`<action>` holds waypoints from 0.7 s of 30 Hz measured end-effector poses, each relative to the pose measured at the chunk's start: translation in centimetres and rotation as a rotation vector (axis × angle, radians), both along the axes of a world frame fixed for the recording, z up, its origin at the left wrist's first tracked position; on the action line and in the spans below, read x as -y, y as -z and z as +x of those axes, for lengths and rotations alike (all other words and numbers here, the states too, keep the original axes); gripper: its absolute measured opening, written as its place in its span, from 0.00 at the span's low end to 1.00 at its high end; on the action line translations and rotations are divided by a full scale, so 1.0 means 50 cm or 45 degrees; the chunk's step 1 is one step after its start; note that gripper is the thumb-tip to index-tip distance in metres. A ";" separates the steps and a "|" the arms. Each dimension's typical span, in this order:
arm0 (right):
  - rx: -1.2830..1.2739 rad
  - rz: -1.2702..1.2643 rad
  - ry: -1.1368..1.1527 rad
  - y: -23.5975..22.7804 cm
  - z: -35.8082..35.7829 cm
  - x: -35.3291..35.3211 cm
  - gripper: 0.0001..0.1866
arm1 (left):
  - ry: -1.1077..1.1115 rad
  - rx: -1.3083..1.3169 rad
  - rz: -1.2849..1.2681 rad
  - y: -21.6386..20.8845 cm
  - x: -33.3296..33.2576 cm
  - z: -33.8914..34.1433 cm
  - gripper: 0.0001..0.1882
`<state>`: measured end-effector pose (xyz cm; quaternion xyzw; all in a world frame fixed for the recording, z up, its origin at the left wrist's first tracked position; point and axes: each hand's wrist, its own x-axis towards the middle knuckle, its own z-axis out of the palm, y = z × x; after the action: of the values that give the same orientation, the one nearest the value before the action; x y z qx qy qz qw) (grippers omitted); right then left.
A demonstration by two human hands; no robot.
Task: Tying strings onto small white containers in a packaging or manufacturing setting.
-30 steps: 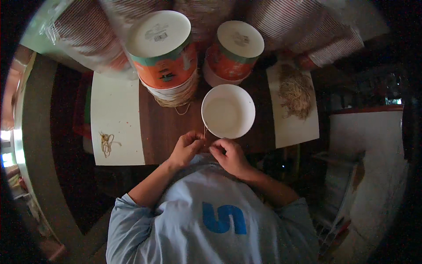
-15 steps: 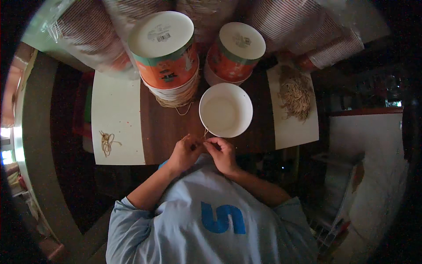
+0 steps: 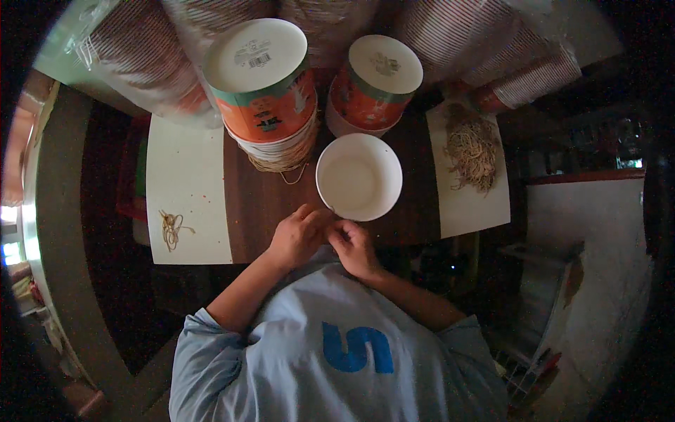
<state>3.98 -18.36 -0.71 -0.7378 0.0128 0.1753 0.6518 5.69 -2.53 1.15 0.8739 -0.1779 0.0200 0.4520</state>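
Note:
At the near rim of an open white paper tub (image 3: 359,176), my two hands meet with their fingertips pinched together. My left hand (image 3: 297,238) is closed, its knuckles raised over the fingers of my right hand (image 3: 357,249). Only a tiny bit of thin tan string (image 3: 332,208) shows at the tub's rim above the fingertips; the rest is hidden by the fingers. The tub stands with its mouth toward me, and a few dark specks lie inside its rim.
Two upside-down stacks of orange and green tubs, a taller one (image 3: 261,105) and a smaller one (image 3: 375,91), stand behind; loops of string hang at the taller. A string bundle (image 3: 472,155) lies right, a small tangle (image 3: 171,228) left. Plastic-wrapped tub stacks (image 3: 450,35) line the back.
My left hand has rolled over and moved slightly up toward the right hand, covering string that showed between the fingers. The white tub has shifted slightly left.

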 end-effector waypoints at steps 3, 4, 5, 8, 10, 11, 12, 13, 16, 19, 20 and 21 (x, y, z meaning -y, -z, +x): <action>-0.047 0.037 0.006 0.001 -0.001 -0.001 0.07 | -0.026 -0.041 0.039 0.010 0.001 -0.001 0.14; -0.065 0.017 0.014 0.003 -0.002 -0.001 0.07 | -0.016 -0.012 0.039 0.012 0.000 0.002 0.14; -0.065 0.017 0.015 0.002 -0.002 0.001 0.07 | -0.007 0.017 0.038 0.014 -0.001 0.004 0.14; -0.079 -0.024 0.000 0.000 -0.001 0.005 0.07 | -0.014 0.072 -0.022 0.021 -0.004 0.005 0.14; 0.037 -0.102 0.019 -0.002 0.002 0.003 0.08 | -0.057 -0.004 -0.088 0.035 -0.001 0.001 0.13; 0.037 -0.102 0.020 -0.001 0.004 0.001 0.08 | -0.100 -0.081 -0.155 0.039 0.000 -0.002 0.13; 0.160 -0.163 0.061 -0.001 0.007 -0.001 0.06 | -0.100 -0.081 -0.155 0.039 0.000 -0.006 0.13; 0.284 -0.224 0.103 0.001 0.009 -0.001 0.05 | -0.146 -0.260 -0.227 0.028 0.002 -0.008 0.11; 0.350 -0.274 0.149 0.015 0.011 -0.001 0.04 | -0.231 -0.638 -0.564 0.029 0.012 -0.020 0.09; 0.416 -0.376 0.130 0.015 0.013 -0.001 0.04 | -0.297 -0.978 -0.928 0.021 0.011 -0.021 0.08; 0.415 -0.377 0.130 0.014 0.015 -0.001 0.04 | -0.323 -1.122 -1.023 0.017 0.011 -0.020 0.08; 0.462 -0.396 0.132 0.013 0.017 -0.002 0.05 | -0.323 -1.124 -1.023 0.022 0.011 -0.020 0.08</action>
<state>4.82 -18.27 -1.34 -0.8470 -0.0398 0.0023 0.5302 4.71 -3.11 0.04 0.5751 0.1531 -0.2247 0.7716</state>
